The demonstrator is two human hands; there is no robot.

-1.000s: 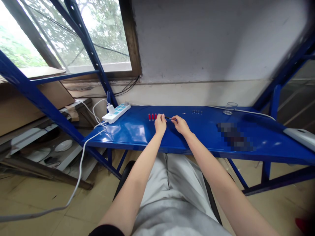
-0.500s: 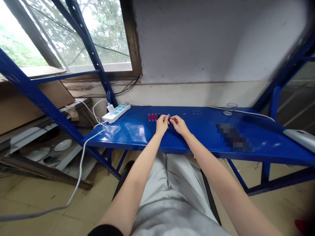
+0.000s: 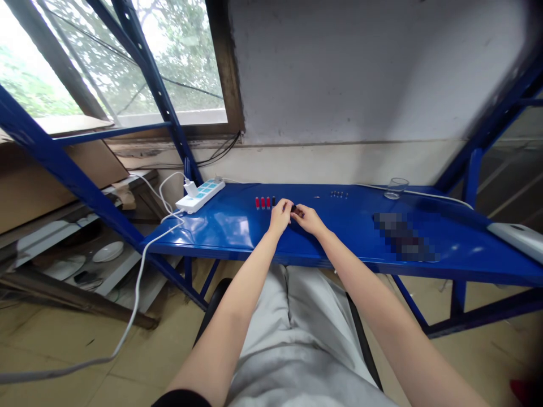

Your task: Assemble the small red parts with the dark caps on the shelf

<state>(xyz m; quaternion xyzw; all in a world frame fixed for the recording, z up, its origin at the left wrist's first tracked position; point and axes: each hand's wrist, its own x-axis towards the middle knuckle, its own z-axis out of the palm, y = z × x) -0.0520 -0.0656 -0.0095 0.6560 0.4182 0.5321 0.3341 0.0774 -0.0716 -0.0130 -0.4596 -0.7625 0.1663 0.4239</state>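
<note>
Over the middle of the blue table [image 3: 229, 217], my left hand [image 3: 280, 216] and my right hand [image 3: 308, 219] meet with their fingertips pinched. A small dark piece [image 3: 294, 208] shows between them, with the fingers of both hands around it. Its exact kind is too small to tell. Just left of my left hand, three small red cylinders [image 3: 262, 202] stand in a row with a black one [image 3: 274, 200] at the right end. Farther right, beyond my right hand, lie several tiny dark pieces with pale ends [image 3: 339, 194].
A white power strip [image 3: 200, 195] with a plug and cables sits at the table's left end. A clear glass [image 3: 396, 188] stands at the back right, near a blurred-out dark object [image 3: 405, 237]. A white device edge [image 3: 517, 240] is at far right. Blue frame posts flank the table.
Between my fingers a bluish, clear-looking tip showed before; now a dark piece shows there. My right fingers have turned slightly and dropped a little. Both arms stay nearly in place.
</note>
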